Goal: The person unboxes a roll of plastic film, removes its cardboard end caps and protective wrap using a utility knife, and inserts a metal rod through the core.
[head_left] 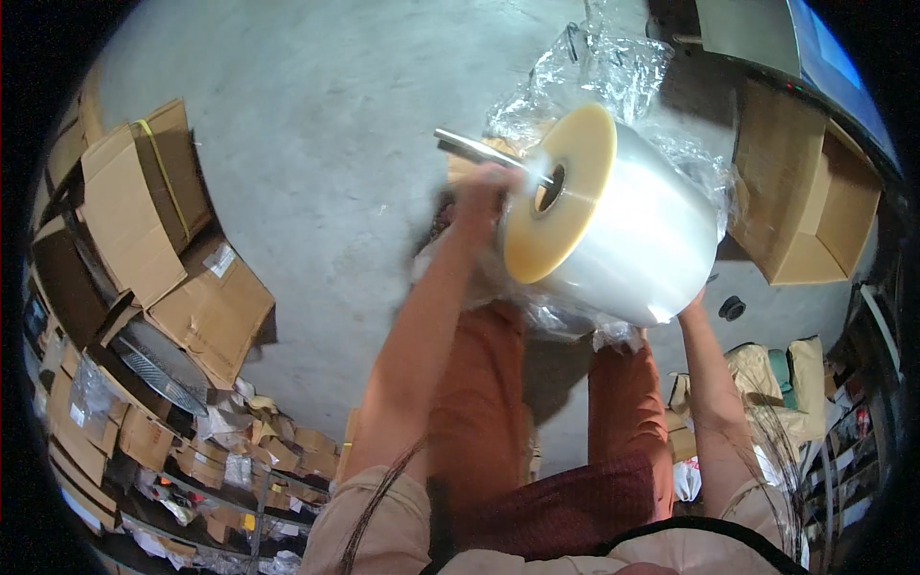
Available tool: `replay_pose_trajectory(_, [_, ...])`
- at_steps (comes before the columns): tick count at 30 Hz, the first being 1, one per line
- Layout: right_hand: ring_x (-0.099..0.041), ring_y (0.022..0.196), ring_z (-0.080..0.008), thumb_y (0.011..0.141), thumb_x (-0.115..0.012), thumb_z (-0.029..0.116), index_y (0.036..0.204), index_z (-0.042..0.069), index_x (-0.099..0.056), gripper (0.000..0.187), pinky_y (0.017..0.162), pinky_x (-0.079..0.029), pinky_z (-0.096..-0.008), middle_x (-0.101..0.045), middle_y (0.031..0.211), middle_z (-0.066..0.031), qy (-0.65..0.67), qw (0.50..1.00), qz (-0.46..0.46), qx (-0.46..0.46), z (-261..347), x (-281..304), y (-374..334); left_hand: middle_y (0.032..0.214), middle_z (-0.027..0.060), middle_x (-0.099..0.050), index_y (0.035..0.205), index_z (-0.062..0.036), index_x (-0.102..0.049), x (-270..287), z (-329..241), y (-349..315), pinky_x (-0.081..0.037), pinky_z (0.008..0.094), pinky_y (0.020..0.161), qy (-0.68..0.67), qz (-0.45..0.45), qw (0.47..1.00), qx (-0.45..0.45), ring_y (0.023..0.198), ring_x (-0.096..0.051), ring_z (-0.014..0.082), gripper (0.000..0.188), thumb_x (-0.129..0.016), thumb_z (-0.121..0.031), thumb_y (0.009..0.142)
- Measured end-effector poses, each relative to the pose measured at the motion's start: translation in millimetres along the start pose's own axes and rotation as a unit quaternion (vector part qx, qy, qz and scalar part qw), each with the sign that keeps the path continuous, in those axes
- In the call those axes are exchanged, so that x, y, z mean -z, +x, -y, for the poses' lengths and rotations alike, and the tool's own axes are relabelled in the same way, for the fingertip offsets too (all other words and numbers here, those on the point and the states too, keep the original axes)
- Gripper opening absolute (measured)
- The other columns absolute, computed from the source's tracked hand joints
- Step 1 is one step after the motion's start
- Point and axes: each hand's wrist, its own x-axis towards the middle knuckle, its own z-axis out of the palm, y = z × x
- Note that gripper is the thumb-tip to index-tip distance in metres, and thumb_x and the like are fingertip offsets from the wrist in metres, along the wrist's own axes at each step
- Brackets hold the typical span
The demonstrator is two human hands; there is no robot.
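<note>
A large roll of clear plastic film (647, 225) is tilted in front of my legs, its yellowish round end facing left. A metal rod (470, 146) reaches into the hole of its core. My left hand (491, 184), smeared by motion, is closed around the rod just outside the core. At the lower right of the roll, my right hand (694, 305) holds its far end from below; most of its fingers are hidden behind the film. Crumpled clear wrapping (585, 81) lies behind the roll and also shows beneath it.
An opened cardboard box (800, 192) stands to the right, beside a grey machine (752, 34). Flattened cartons (144, 211) lean at the left. Shelves (220, 498) with boxes and bags fill the lower left. A small black spool (732, 308) lies on the grey floor (316, 125).
</note>
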Motion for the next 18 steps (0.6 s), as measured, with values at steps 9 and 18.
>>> replay_pose_trajectory(9, [-0.056, 0.118, -0.0245, 0.094, -0.056, 0.033, 0.132, 0.004, -0.053, 0.048, 0.1, -0.045, -0.037, -0.059, 0.131, -0.0109, 0.568, 0.818, -0.087, 0.042, -102, -104, 18, 0.06, -0.005, -0.045, 0.099, -0.0072, -0.065, -39, 8, -23, -0.028, 0.0224, 0.045, -0.112, 0.049, 0.988, 0.095, 0.048, -0.038, 0.0061, 0.019, -0.067, -0.02, 0.085])
replay_pose_trajectory(18, [-0.06, 0.111, -0.0231, 0.095, -0.054, 0.021, 0.13, -0.001, -0.052, 0.041, 0.095, -0.05, -0.0362, -0.063, 0.122, -0.0135, 0.792, 0.605, -0.061, -0.051, -44, -44, 8, 0.061, -0.0084, -0.046, 0.097, -0.0039, -0.068, -33, 2, 6, -0.023, 0.0217, 0.041, -0.075, 0.081, 0.989, 0.101, 0.045, -0.035, 0.0022, 0.033, -0.074, -0.031, 0.08])
